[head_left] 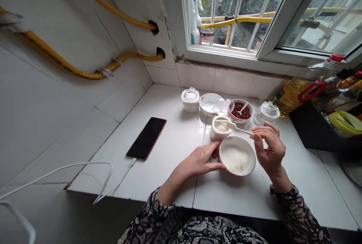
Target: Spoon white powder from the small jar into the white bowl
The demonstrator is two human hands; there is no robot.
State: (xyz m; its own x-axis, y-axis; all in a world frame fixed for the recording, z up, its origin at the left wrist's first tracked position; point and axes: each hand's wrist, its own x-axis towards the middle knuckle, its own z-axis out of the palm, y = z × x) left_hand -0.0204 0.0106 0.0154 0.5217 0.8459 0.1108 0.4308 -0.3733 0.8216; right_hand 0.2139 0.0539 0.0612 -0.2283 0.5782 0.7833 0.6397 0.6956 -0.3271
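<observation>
Left hand (198, 160) clasps a white bowl (236, 138) of white powder (234, 159), its exact kind hard to tell; right hand (268, 149) pinches a white plastic spoon (240, 128).

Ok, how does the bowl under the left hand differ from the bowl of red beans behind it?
The bowl of white granules holds a pale, powdery-looking heap, while the bowl of red beans holds dark red beans. The left hand grips the first; nothing touches the second. The bean bowl has a small spoon standing in it; the first bowl has none. Both are round, white-inside bowls on the tiled counter.
</observation>
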